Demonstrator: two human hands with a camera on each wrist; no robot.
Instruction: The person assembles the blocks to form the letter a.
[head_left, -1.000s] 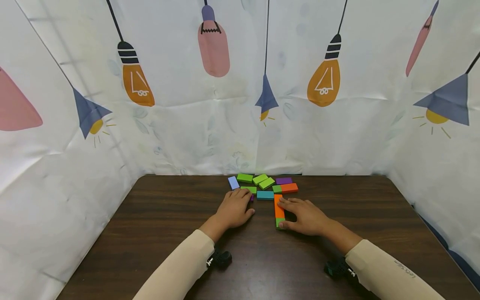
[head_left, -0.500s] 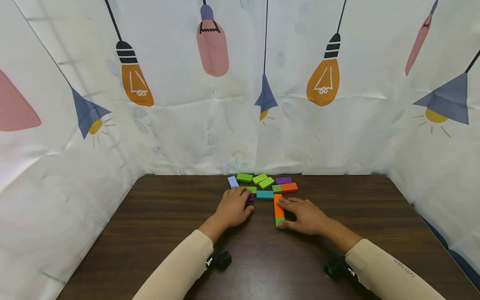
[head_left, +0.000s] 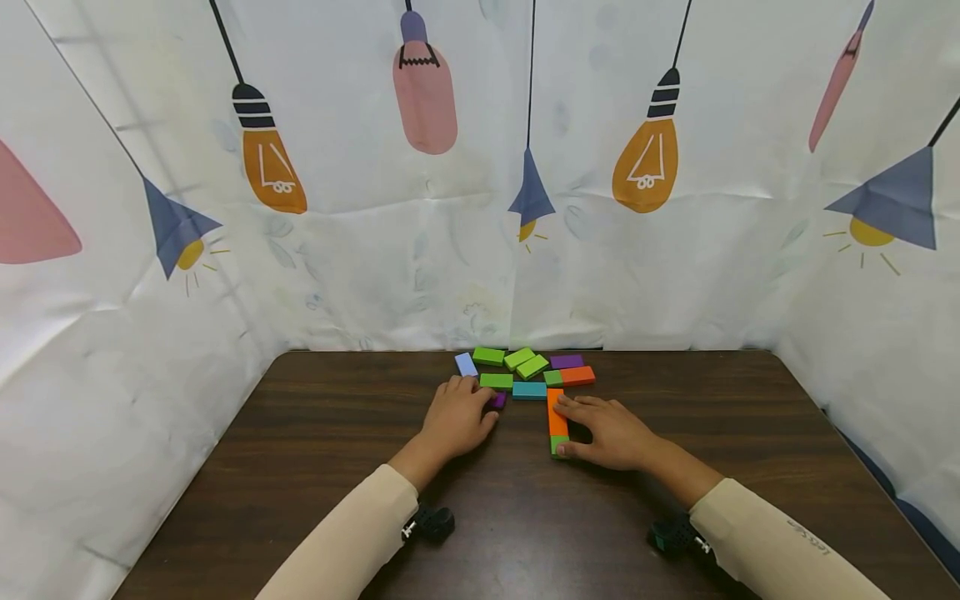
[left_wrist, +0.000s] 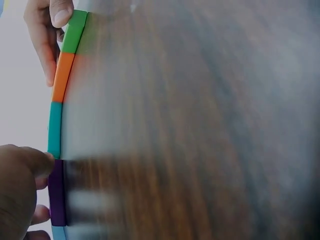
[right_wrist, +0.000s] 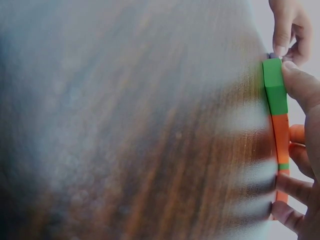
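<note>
Fingers (head_left: 579, 411), loosely parted, touch purple block (left_wrist: 58, 192) and orange block (head_left: 556, 425).

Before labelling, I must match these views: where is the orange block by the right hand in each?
Head: orange block, right of centre, below the middle.
Left wrist: orange block, far left, upper half.
Right wrist: orange block, far right, just below mid-height.
Shared landmark: green block by the right thumb.

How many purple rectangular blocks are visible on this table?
2: one purple rectangular block touching the left hand, another behind the red-orange rectangular block. The hand may hide more.
</note>
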